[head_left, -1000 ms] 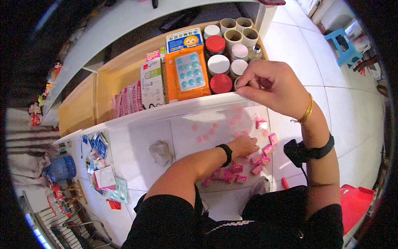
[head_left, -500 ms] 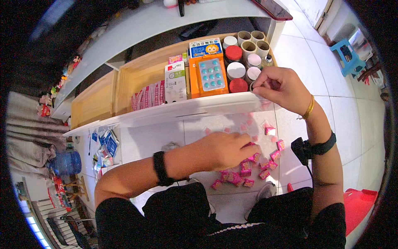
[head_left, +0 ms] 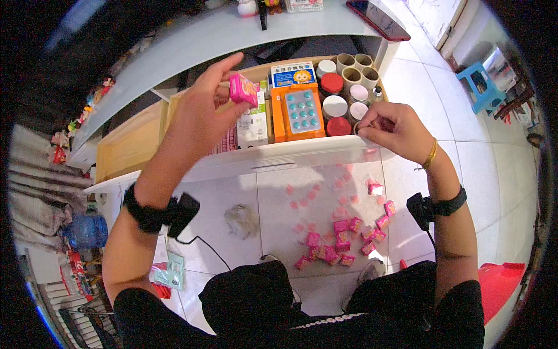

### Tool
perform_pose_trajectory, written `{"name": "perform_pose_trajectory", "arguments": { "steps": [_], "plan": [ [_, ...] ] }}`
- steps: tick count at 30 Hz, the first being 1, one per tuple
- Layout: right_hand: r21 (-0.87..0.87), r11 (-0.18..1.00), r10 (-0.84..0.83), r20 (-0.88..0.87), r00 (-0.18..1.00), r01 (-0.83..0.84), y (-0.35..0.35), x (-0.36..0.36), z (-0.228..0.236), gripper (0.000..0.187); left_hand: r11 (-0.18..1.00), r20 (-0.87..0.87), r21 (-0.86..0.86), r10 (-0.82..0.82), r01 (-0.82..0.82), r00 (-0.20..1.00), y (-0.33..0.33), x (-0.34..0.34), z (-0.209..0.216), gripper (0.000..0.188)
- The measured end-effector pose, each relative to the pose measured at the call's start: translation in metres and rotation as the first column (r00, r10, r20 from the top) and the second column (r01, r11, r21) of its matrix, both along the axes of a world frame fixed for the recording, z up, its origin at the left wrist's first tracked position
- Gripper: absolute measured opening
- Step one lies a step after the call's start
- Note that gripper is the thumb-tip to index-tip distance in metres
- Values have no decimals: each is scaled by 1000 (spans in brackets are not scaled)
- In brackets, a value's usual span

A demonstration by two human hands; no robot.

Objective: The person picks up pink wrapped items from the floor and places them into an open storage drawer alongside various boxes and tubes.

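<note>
My left hand is raised over the drawer, pinching a small pink box between thumb and fingers. My right hand is closed at the drawer's front right corner, fingertips by its upper edge; what they grip is hidden. Inside the open drawer are a white carton, an orange box with a blister pack of teal pills on it, and lidded jars. Pink packets lie partly hidden behind my left arm. Several more pink boxes are scattered on the floor.
Cardboard tubes stand at the drawer's back right. A phone rests on the white cabinet top. A blue stool stands at right, a red plastic object at lower right. A crumpled clear bag lies on the tiles.
My left hand has risen from the pink boxes on the floor to above the drawer, bringing one pink box with it. My right hand stays at the drawer's corner.
</note>
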State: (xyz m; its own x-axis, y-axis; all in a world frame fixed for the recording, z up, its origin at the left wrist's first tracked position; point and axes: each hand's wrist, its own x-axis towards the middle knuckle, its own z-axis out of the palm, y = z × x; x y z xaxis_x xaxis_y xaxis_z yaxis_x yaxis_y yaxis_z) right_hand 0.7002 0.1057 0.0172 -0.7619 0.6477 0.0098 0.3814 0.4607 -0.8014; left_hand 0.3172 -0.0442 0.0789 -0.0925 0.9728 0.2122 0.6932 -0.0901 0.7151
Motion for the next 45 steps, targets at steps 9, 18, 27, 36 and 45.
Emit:
{"name": "perform_pose_trajectory", "arguments": {
  "steps": [9, 18, 27, 36, 45],
  "plan": [
    [-18, 1000, -16, 15, 1000, 17, -1, -1, 7, 16, 994, -379, -42, 80, -104, 922, 95, -115, -68, 64],
    [-100, 995, -25, -30, 999, 22, 4, -1, 0, 15, 941, -315, -293, 73, -170, 946, 139, -138, -123, 68],
    [-47, 999, 9, -61, 998, -11, 8, 1, -4, 15, 937, -507, -309, -16, -165, 862, 168, -145, -159, 66],
    [-23, 999, 32, -77, 997, -34, 12, 4, -4, 17, 867, -632, -413, -51, -280, 773, 172, -106, -144, 59],
    [-28, 999, 44, -73, 996, -46, 12, 5, -5, 20, 861, -680, -398, -46, -316, 731, 176, -120, -144, 31]
  ]
}}
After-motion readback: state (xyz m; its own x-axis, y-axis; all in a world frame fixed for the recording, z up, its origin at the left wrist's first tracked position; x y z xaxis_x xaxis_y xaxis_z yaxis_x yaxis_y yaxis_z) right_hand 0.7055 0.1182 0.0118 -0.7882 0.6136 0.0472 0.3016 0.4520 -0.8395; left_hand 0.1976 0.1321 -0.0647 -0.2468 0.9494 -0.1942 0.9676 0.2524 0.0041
